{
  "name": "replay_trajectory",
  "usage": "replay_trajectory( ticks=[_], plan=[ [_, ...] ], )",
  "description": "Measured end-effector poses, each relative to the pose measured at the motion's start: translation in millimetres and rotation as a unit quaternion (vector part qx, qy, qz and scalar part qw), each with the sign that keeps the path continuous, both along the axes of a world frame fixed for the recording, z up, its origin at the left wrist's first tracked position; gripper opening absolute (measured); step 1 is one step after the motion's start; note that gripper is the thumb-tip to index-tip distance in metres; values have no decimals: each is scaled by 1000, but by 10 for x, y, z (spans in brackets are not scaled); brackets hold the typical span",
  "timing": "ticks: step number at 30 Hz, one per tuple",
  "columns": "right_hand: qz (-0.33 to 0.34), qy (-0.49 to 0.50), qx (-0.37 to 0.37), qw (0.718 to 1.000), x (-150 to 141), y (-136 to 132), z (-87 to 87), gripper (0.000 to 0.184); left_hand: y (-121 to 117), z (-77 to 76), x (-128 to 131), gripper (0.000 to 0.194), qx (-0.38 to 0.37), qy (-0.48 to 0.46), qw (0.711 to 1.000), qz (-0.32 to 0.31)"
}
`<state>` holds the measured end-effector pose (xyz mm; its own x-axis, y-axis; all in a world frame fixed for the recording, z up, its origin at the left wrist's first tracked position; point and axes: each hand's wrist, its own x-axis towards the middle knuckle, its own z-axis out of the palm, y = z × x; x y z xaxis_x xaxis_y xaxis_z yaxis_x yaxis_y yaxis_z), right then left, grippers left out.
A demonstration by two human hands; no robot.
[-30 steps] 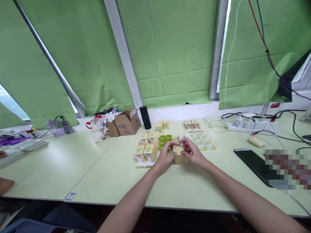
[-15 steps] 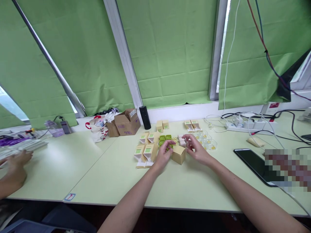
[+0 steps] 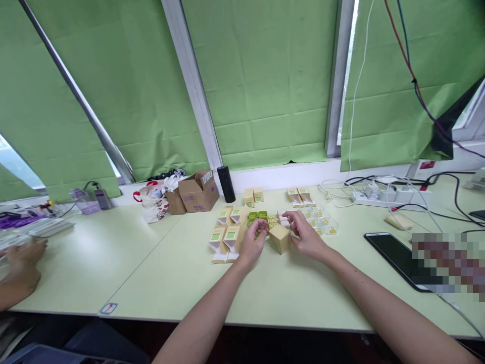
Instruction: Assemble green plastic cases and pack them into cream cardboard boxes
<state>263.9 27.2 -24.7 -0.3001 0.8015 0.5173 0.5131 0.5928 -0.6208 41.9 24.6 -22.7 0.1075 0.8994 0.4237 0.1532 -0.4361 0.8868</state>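
A small closed cardboard box (image 3: pixel 279 241) stands on the table between my two hands, one corner turned toward me. My left hand (image 3: pixel 253 242) is at its left side, fingers curled and fingertips against its edge. From the right, my right hand (image 3: pixel 306 236) has its thumb at the box's side and its bent forefinger raised behind the top. Just beyond the hands lie green trays (image 3: pixel 257 216), partly covered by my left hand, small yellowish pieces (image 3: pixel 272 220), pinkish-white blocks (image 3: pixel 282 217) and clear plastic cups with yellow bits (image 3: pixel 322 222).
Left of my hands stand open cartons with green labels (image 3: pixel 231 233); more sit behind (image 3: pixel 299 196). A brown cardboard box (image 3: pixel 199 192) and black cylinder (image 3: pixel 226 184) stand at the back. To the right are a phone (image 3: pixel 401 259) and power strip (image 3: pixel 392 196). Another person's hand (image 3: pixel 28 253) is far left.
The small cardboard box has turned and shifted slightly away from me. My left hand has drawn back a little to the left, and the right thumb has come to the box's side.
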Motion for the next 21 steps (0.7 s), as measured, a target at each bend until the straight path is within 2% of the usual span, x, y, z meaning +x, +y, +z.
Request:
replay_trajectory(
  ticks=[5, 8, 10, 13, 15, 21],
  plan=[
    [-80, -29, -32, 996, 3, 75, -25, 51, -45, 33, 16, 16, -7, 10, 1000, -9],
    [-138, -100, -85, 982, 19, 84, 27, 37, -55, 48, 12, 9, 1, 9, 1000, 10],
    [-151, -168, -126, 966, 24, 71, 65, 29, -61, 58, 4, 9, 26, 21, 999, 33],
    [-141, -234, -167, 947, 11, 31, 94, 19, -93, 85, -1, 8, 82, 101, 988, 77],
    [-131, -247, -173, 944, -5, 3, 98, 16, -131, 111, 10, 11, 123, 179, 972, 95],
    [-129, -258, -164, 943, -33, -36, 110, 13, -238, 223, 125, 47, 181, 374, 908, 49]
  ],
)
